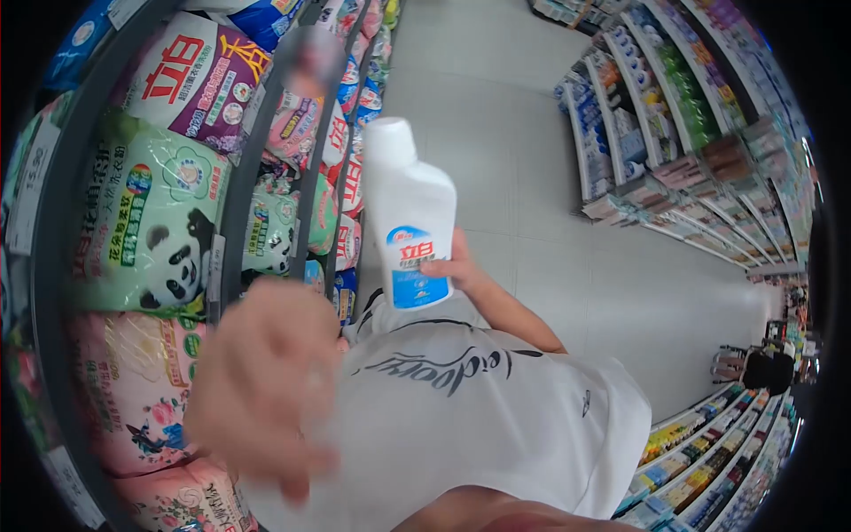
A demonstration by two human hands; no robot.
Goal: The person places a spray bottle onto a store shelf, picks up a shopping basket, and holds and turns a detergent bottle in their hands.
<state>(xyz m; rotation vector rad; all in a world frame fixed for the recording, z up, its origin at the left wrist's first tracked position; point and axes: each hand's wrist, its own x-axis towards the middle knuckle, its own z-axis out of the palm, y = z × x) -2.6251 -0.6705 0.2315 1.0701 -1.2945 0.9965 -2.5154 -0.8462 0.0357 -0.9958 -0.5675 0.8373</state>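
Observation:
My right hand [456, 264] is closed around the lower part of a white plastic bottle [412, 195] with a blue and red label. The bottle stands nearly upright, its white cap on and its label facing me. My left hand [266, 381] is raised close to the camera at the left, large and smeared by motion, so its fingers are unclear. It covers part of a shelf with a green laundry powder bag [146, 222] showing a panda and a pink floral bag [133, 390].
Dark shelf edges [257, 133] with price tags and packed bags run along my left. Across the grey tiled floor [514, 106] stand shelves of bottles [656, 80]. Further product rows [709, 443] line the lower right, near a dark object on the floor [767, 371].

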